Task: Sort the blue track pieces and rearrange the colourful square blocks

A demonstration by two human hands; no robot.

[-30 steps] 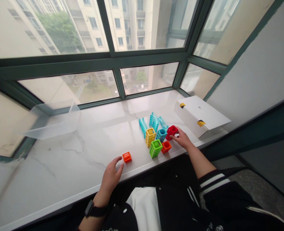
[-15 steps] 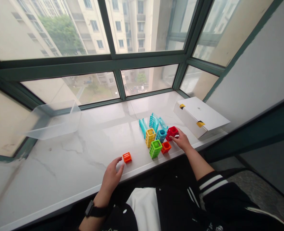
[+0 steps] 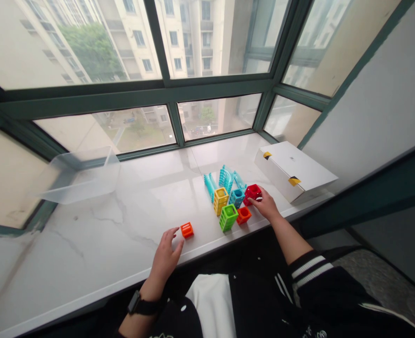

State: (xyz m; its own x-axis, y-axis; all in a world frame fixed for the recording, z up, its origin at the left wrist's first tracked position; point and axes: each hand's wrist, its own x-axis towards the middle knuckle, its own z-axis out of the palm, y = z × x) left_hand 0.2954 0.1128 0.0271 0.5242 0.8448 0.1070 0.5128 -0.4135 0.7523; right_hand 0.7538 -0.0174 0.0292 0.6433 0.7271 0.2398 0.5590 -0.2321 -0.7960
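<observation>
The counter runs along the foot of the window frame. Plastic bin sits at left; cardboard box at right, beside the wall. Between them stands a cluster of cage blocks, curved track pieces behind it. One single block lies left of the cluster.

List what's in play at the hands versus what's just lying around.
In play: red block at the right hand; orange block beside the left hand; yellow block; green block; blue block; small orange block; teal ramps.

Lying about: white box; clear plastic tub.
</observation>
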